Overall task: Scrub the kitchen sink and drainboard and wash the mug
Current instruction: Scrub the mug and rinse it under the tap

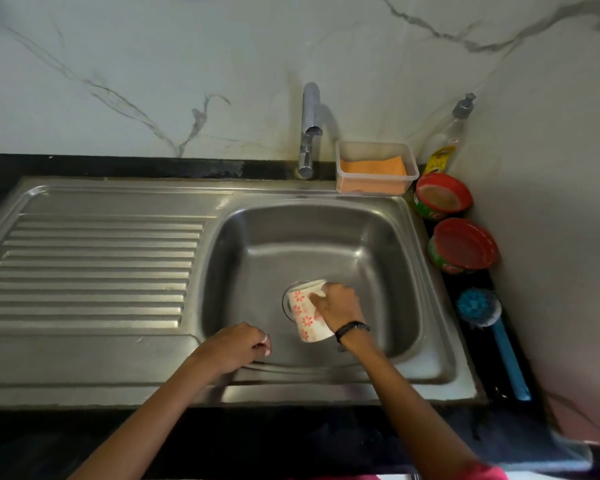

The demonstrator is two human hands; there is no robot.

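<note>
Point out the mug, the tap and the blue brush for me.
mug (305, 315), head view, on its flowered side.
tap (309, 129), head view, on the upright spout.
blue brush (478, 304), head view, on the bristle head.

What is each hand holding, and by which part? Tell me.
The right hand grips the floral mug around its side near the rim, over the sink drain. The left hand holds nothing, its fingers curled.
</note>
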